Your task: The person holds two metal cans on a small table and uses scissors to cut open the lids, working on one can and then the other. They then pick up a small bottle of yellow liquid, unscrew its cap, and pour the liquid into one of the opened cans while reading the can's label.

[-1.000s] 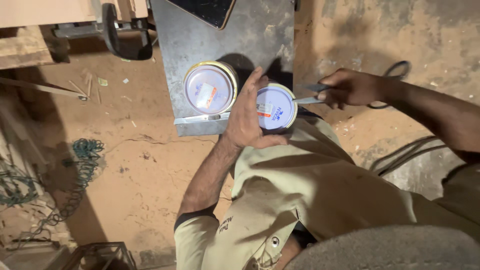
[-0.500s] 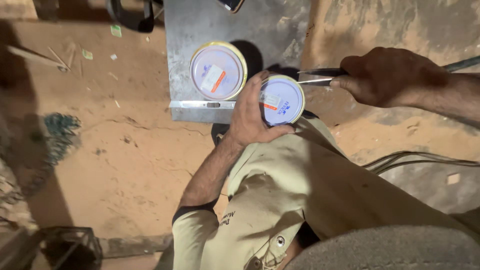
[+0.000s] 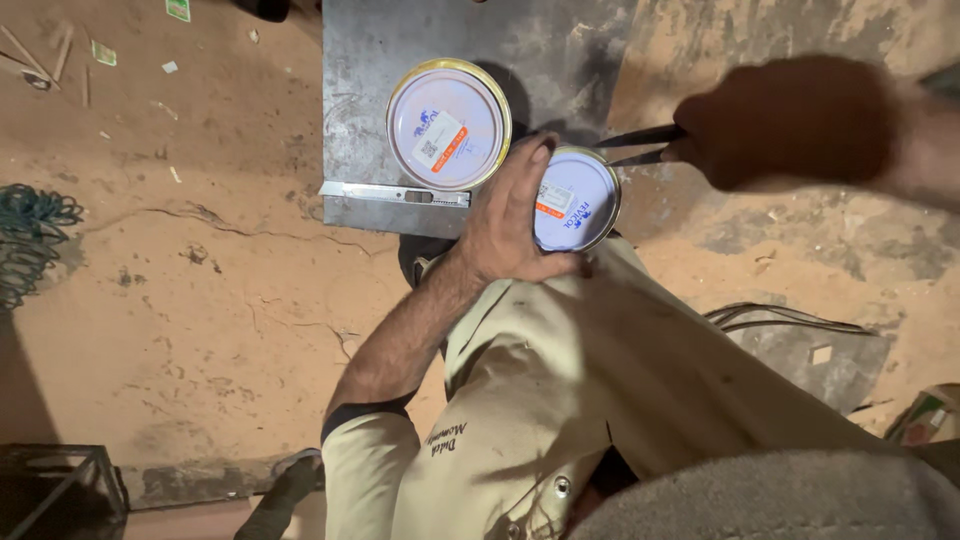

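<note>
Left hand: the left hand (image 3: 515, 215) wraps around the side of a small round tin (image 3: 575, 198) and grips it tight.
Small tin: it has a pale lid with a little label and sits at the edge of the grey metal sheet (image 3: 560, 60), right by the person's knee.
Right hand: the right hand (image 3: 795, 120) is closed around a thin dark tool (image 3: 640, 140). The hand looks blurry.
Tool: its tip points at the rim of the small tin. I cannot tell if it touches the rim.
Big tin: a bigger round tin (image 3: 448, 123) with a yellow rim stands on the metal sheet, just beside the small tin, up and to the left.
Knife: a long box cutter (image 3: 395, 193) lies flat on the sheet, just under the big tin.
Floor: the ground (image 3: 200, 300) is sandy and orange-brown, with a crack in it.
Rope: a green rope (image 3: 30, 235) lies at the left edge.
Cables: dark cables (image 3: 780, 318) lie on the floor at the right.
</note>
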The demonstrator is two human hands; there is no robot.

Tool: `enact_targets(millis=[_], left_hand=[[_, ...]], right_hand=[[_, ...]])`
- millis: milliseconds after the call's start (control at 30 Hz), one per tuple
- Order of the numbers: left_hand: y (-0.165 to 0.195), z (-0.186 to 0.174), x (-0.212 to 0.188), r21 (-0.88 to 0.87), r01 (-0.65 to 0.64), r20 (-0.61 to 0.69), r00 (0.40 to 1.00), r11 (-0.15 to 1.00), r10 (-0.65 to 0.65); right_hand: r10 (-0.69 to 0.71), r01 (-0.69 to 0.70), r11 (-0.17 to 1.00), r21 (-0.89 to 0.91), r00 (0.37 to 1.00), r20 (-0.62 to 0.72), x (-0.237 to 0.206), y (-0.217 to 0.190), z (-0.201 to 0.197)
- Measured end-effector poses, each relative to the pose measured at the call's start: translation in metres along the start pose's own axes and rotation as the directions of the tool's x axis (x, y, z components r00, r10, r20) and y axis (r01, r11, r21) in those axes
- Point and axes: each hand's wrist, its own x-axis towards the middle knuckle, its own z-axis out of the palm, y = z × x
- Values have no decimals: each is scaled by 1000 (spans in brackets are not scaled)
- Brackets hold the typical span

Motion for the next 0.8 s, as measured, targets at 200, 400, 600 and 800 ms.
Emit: enact_targets(millis=[200, 400, 600, 800], left_hand=[[-2, 0, 1, 27, -26, -1, 1000, 999, 26], [-4, -1, -1, 56, -46, 23, 999, 997, 45], [-7, -3, -5, 28, -4, 66, 998, 1000, 2], [-5, -10, 4, -68, -27, 73, 997, 997, 32]], right_hand=[[-220, 218, 974, -64, 975, -29, 54, 39, -8], [-353, 340, 909, 239, 936, 11, 100, 56, 3], [-417, 336, 840, 426, 902, 110, 115, 52, -1], [-618, 492, 636, 594, 786, 11, 118, 47, 7]])
